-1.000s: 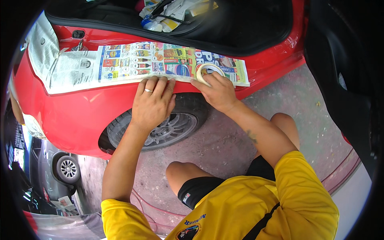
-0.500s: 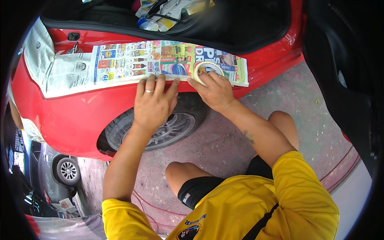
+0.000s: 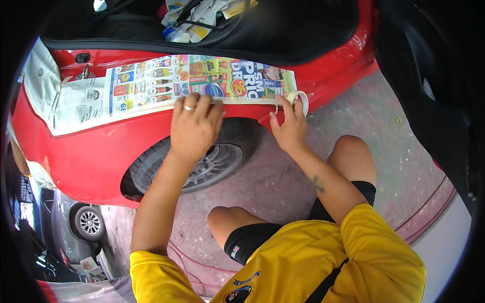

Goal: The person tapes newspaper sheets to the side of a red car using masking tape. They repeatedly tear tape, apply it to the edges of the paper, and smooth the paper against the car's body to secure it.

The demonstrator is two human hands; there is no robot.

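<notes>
Newspaper sheets (image 3: 169, 76) lie over the top of a red car's fender (image 3: 93, 156). A pale strip of masking tape (image 3: 242, 101) follows their near edge. My left hand (image 3: 194, 123), a ring on one finger, rests its fingertips at that edge above the wheel; its fingers are stretched out and hold nothing. To the right, near the paper's right end, my right hand (image 3: 291, 126) grips the roll of masking tape (image 3: 305, 103). Tape runs between the roll and the strip on the paper, partly hidden by my fingers.
Beneath the fender is the car's wheel (image 3: 217, 159). An opening beyond the paper holds crumpled papers (image 3: 202, 25). A dark open door panel (image 3: 429, 101) stands at the right. A grey car (image 3: 65, 224) is at the lower left, and a hose (image 3: 184, 262) lies on the floor.
My right hand has moved right with the tape roll, drawing tape along the paper's near edge. My left hand stays at about the same place, its fingers slightly lifted. The view has shifted a little.
</notes>
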